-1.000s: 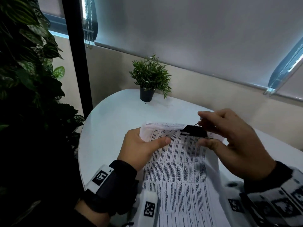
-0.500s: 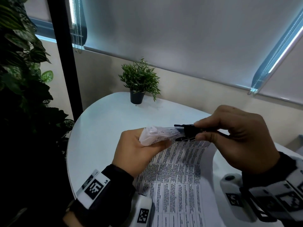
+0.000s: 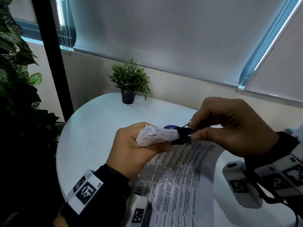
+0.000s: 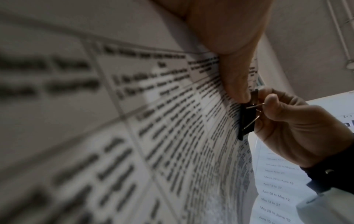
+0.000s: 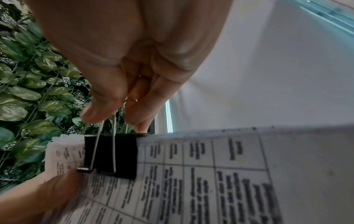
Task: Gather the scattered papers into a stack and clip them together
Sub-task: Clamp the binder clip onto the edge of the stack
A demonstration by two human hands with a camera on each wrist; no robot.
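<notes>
**Clip goes on at the top edge of the papers**

While the left hand (image 3: 131, 145) curls round the upper left corner of the papers (image 3: 177, 177), thumb on the printed side and fingers behind, the right hand (image 3: 229, 128) pinches the wire handles of a black binder clip (image 3: 183, 134) set over the top edge of the stack. From the right wrist, the clip (image 5: 111, 154) sits astride that edge with one wire handle running up into the pinching fingers (image 5: 99, 112); from the left wrist, the left thumb (image 4: 235, 84) presses the sheets just beside the clip (image 4: 247, 121). The stack is held up in the air above the white round table (image 3: 91, 128), its lower part drooping towards the person. A small potted plant (image 3: 129, 82) stands at the table's far side, well apart from the work, and leafy greenery (image 3: 16, 79) fills the wall to the left.

Paper like this appears light and limp: the sheets sag under their own weight and fan slightly at the held corner, so a firm hold close to the clipped edge looks wisest, to keep the edges from sliding out of line. The clip, by contrast, is probably stiff and springy, best worked by its wire handles, and it could snap shut askew if released unevenly. Whether every sheet is caught in it cannot be told.
</notes>
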